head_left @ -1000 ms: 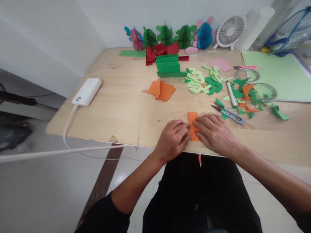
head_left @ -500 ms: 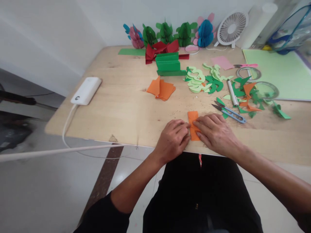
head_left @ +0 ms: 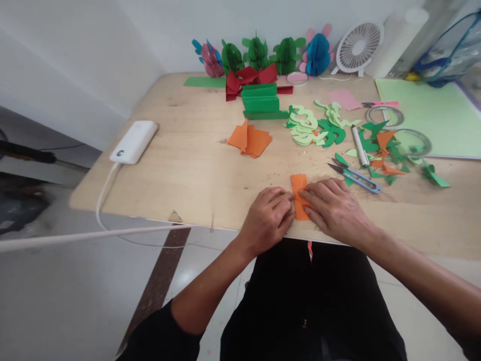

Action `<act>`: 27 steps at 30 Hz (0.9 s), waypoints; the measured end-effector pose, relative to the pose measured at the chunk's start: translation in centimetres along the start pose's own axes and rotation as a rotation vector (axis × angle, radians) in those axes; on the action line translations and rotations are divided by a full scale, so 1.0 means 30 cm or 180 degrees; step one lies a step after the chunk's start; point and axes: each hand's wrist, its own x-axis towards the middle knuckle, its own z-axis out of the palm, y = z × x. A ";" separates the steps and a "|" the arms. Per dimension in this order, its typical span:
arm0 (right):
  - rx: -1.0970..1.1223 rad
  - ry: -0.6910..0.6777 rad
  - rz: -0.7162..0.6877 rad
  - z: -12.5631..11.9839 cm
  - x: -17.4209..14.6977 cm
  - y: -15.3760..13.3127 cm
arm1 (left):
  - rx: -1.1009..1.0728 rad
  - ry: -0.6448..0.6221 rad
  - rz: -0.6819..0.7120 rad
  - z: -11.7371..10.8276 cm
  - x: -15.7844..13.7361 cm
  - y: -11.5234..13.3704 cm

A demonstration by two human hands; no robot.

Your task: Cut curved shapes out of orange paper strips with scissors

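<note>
A narrow folded piece of orange paper lies flat near the front edge of the table. My left hand is closed at its left side, fingers curled with the tips at the paper's edge. From the right, my right hand presses its fingers, held together, onto the paper's right part. Those fingertips cover some of the paper. Beyond both hands is a loose stack of orange paper pieces. Blue-handled thread snips rest just past my right hand, their blades apart.
A white marker lies among green and orange paper scraps, near tape rolls. Folded green paper and red paper sit farther back. Paper honeycomb figures and a fan stand by the wall. A white power bank lies left.
Both hands keep their places on the orange paper, with hardly any finger movement. The whole view has shifted very slightly.
</note>
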 end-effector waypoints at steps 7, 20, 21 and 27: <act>0.0037 0.0066 -0.0021 0.008 -0.003 0.000 | 0.0019 0.0249 0.0042 -0.003 -0.005 0.002; 0.0118 0.0076 0.0014 0.005 -0.004 -0.001 | 0.0241 0.0177 0.0241 -0.001 -0.006 0.009; 0.0107 0.0071 0.0022 0.005 -0.004 -0.002 | 0.0273 0.0198 0.0273 0.000 -0.006 0.009; 0.0141 0.0077 -0.0036 0.002 -0.005 -0.001 | 0.0471 0.0254 0.0349 0.006 -0.003 0.015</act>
